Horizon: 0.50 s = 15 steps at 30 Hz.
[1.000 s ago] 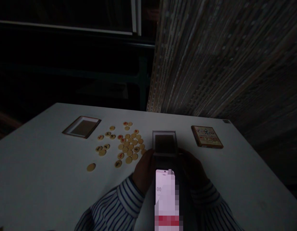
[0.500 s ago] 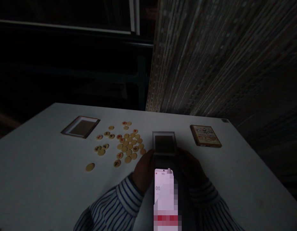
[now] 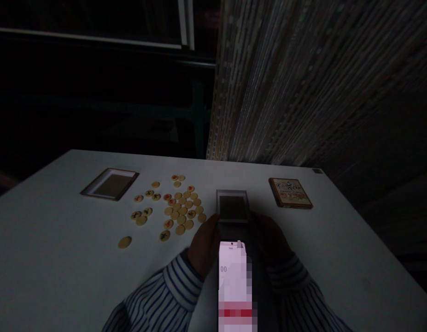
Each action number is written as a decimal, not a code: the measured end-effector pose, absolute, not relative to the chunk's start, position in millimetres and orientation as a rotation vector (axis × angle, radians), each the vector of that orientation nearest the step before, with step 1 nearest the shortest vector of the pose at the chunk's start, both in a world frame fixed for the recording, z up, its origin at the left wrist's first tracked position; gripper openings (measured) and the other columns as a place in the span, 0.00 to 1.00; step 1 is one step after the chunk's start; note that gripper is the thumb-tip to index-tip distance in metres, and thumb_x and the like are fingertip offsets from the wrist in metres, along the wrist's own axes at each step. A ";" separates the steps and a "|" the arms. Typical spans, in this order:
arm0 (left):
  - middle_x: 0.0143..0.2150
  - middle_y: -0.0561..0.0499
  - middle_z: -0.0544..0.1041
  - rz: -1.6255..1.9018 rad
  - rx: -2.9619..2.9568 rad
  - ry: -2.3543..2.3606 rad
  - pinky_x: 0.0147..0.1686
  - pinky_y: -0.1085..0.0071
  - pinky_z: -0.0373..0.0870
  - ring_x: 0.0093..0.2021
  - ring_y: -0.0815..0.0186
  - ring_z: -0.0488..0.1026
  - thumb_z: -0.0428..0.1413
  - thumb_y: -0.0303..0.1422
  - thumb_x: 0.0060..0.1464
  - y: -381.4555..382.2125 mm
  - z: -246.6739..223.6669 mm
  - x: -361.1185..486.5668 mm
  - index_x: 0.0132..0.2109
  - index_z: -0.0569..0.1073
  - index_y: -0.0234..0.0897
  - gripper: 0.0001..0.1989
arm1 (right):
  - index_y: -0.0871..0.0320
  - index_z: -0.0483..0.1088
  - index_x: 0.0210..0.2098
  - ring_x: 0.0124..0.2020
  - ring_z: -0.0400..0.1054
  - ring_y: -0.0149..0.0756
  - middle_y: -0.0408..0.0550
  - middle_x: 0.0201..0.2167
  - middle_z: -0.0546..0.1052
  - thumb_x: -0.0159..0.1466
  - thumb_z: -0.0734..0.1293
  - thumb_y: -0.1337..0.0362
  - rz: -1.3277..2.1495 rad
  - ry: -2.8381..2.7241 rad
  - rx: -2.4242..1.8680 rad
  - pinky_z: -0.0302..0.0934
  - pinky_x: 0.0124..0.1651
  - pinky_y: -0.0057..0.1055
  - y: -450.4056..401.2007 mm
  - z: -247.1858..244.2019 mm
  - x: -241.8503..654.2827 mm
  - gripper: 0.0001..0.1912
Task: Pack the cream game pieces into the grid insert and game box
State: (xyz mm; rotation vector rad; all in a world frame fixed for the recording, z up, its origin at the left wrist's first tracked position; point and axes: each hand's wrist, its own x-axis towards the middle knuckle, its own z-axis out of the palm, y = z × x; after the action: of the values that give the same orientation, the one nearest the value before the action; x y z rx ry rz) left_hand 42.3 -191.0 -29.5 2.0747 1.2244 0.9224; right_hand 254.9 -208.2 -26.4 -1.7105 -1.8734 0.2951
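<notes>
A small open box (image 3: 233, 207) with pale walls and a dark inside is between my two hands, near the middle of the white table. My left hand (image 3: 203, 243) is closed on its left side, and my right hand (image 3: 272, 239) grips the right side, in deep shadow. Both sleeves are striped. Below the box a lit phone (image 3: 230, 276) shows a pale screen, partly pixelated. Many round wooden Chinese chess pieces (image 3: 182, 210) lie loose to the left of my left hand, some with red or black characters facing up, others blank.
An open shallow tray-like box lid (image 3: 87, 190) lies at the table's far left. On the right sits a shut box with a printed cover (image 3: 291, 192). A strip curtain (image 3: 261, 92) hangs behind the white table (image 3: 61, 258). The surroundings are very dark.
The view has shifted slightly, so everything appears a little further left. Both hands keep their hold on the small box, and the chess pieces lie as before.
</notes>
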 end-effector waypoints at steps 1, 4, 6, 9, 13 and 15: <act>0.52 0.42 0.69 0.933 2.081 1.206 0.50 0.60 0.66 0.51 0.60 0.67 0.43 0.31 0.57 -190.8 -29.6 42.3 0.56 0.61 0.36 0.20 | 0.57 0.65 0.50 0.45 0.66 0.41 0.51 0.45 0.73 0.63 0.54 0.60 0.287 -1.875 -1.715 0.60 0.49 0.41 -208.1 -26.5 255.0 0.18; 0.52 0.42 0.70 0.931 2.059 1.194 0.49 0.60 0.66 0.51 0.61 0.67 0.43 0.31 0.58 -190.6 -27.6 42.6 0.56 0.61 0.36 0.19 | 0.57 0.65 0.50 0.45 0.67 0.40 0.51 0.44 0.73 0.63 0.54 0.62 0.281 -1.882 -1.719 0.61 0.48 0.40 -207.9 -27.0 255.0 0.18; 0.52 0.42 0.70 0.928 2.040 1.196 0.49 0.61 0.66 0.51 0.61 0.67 0.43 0.32 0.58 -190.6 -26.3 42.8 0.56 0.61 0.35 0.19 | 0.57 0.65 0.50 0.45 0.67 0.40 0.50 0.44 0.73 0.63 0.55 0.62 0.278 -1.884 -1.719 0.61 0.48 0.39 -207.8 -27.6 255.1 0.18; 0.52 0.43 0.70 0.930 2.051 1.174 0.49 0.61 0.66 0.51 0.61 0.67 0.43 0.32 0.58 -190.8 -26.9 43.0 0.56 0.61 0.36 0.19 | 0.57 0.65 0.49 0.45 0.67 0.39 0.50 0.44 0.74 0.63 0.56 0.61 0.254 -1.895 -1.704 0.61 0.48 0.39 -207.7 -29.2 255.9 0.17; 0.52 0.42 0.69 0.914 2.044 1.220 0.50 0.60 0.65 0.52 0.60 0.67 0.43 0.32 0.57 -190.6 -29.3 43.0 0.56 0.61 0.34 0.20 | 0.57 0.66 0.48 0.44 0.67 0.39 0.50 0.43 0.74 0.63 0.55 0.62 0.209 -1.918 -1.668 0.61 0.47 0.39 -208.6 -30.1 257.0 0.16; 0.53 0.42 0.69 0.891 2.030 1.201 0.51 0.60 0.64 0.53 0.61 0.66 0.42 0.32 0.58 -190.1 -29.4 43.4 0.56 0.60 0.34 0.20 | 0.59 0.66 0.47 0.44 0.67 0.39 0.51 0.43 0.74 0.63 0.55 0.62 0.163 -1.920 -1.674 0.62 0.47 0.39 -209.4 -30.0 256.9 0.16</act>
State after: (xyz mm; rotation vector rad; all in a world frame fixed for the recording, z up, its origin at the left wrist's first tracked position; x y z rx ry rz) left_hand 43.4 -190.1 -29.4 2.0297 1.2014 0.8912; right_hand 256.9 -209.4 -30.0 -1.6742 -1.9200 0.1629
